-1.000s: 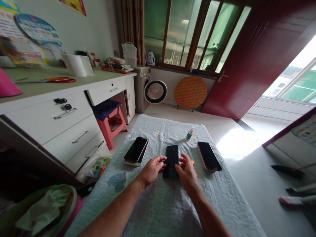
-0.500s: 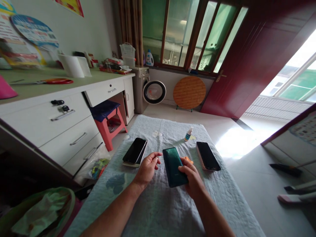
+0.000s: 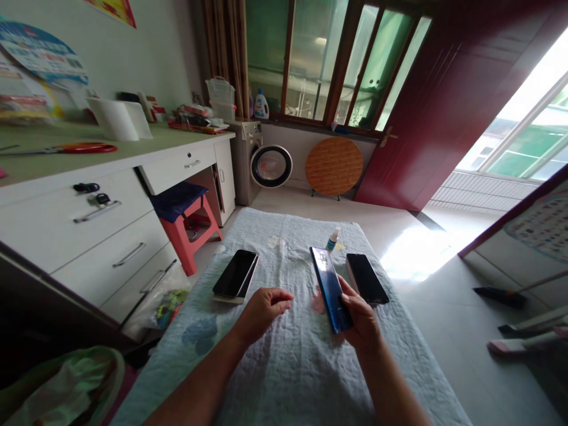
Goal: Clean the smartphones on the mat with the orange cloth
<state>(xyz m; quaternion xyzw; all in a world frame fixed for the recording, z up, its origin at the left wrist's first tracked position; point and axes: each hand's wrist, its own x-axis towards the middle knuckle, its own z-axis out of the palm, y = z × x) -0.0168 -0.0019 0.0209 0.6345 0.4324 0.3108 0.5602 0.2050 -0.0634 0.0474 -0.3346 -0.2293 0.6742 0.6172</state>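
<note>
A smartphone [image 3: 331, 290] with a glossy blue back is gripped along its right edge by my right hand [image 3: 364, 319], thumb across the back. It is held tilted above the cloth-covered table [image 3: 284, 367]. My left hand [image 3: 266, 310] hovers to the left of the phone, fingers drawn together and nothing visible in them. Beyond it, on the left, a black-screened phone [image 3: 237, 273] rests on a pale flat item. To the right, a second dark phone [image 3: 367, 278] lies on a pinkish box. A small spray bottle [image 3: 332, 239] stands behind the held phone.
A white desk [image 3: 106, 207] with drawers runs along the left, a red stool [image 3: 186, 228] beside it. At lower left is a bin [image 3: 118, 367] with a liner. A washing machine [image 3: 246, 160] with its door open stands at the back.
My right hand has turned the phone and shifted it right; its back now looks blue instead of green. The orange item by the right fingers is out of sight. My left hand has lowered slightly.
</note>
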